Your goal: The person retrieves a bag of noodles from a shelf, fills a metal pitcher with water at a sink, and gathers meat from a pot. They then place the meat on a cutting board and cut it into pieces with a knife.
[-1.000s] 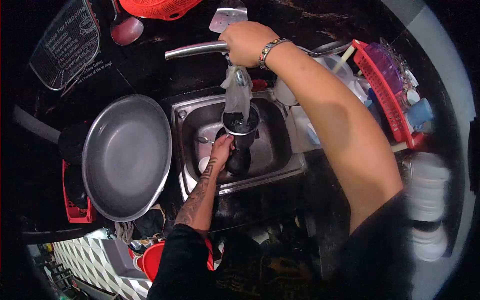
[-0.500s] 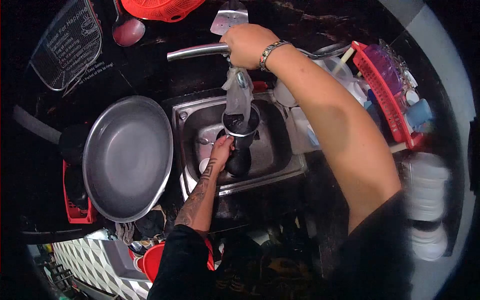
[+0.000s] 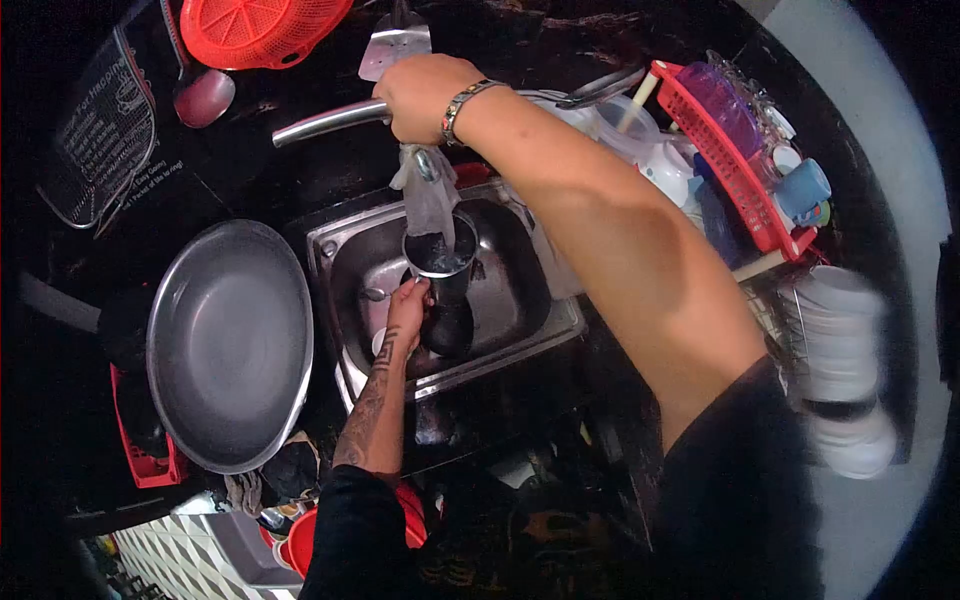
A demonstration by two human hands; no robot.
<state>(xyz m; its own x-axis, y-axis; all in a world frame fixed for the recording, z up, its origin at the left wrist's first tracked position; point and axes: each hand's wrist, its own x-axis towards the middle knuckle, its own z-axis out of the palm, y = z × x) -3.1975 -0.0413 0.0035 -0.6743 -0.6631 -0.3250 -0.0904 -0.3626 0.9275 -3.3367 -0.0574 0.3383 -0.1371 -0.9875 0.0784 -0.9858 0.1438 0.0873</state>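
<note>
The steel cup (image 3: 440, 255) stands over the middle of the sink (image 3: 340, 250), held up under the cloth-wrapped spout (image 3: 428, 195) with dark water showing near its brim. The left hand (image 3: 408, 305) keeps a closed grip around the cup's side from below, and the right hand (image 3: 420, 95) is closed on the tap handle (image 3: 325, 122) above. The likeliest trouble is overflow: the cup looks close to full, and water running on would spill down over the left hand's fingers and loosen a wet hold. A slip would drop the cup onto the spoon (image 3: 375, 294) and the small white cup (image 3: 382, 343) lying in the basin just beside it. The basin is narrow, so the cup has little room sideways before meeting the steel walls. On the worktop, the large pan (image 3: 230, 345) sits close against the sink's left rim and its edge crowds the left forearm's path. To the right, the red dish rack (image 3: 735, 180) packed with containers is near the right arm, and a wide swing of that elbow could knock it.
</note>
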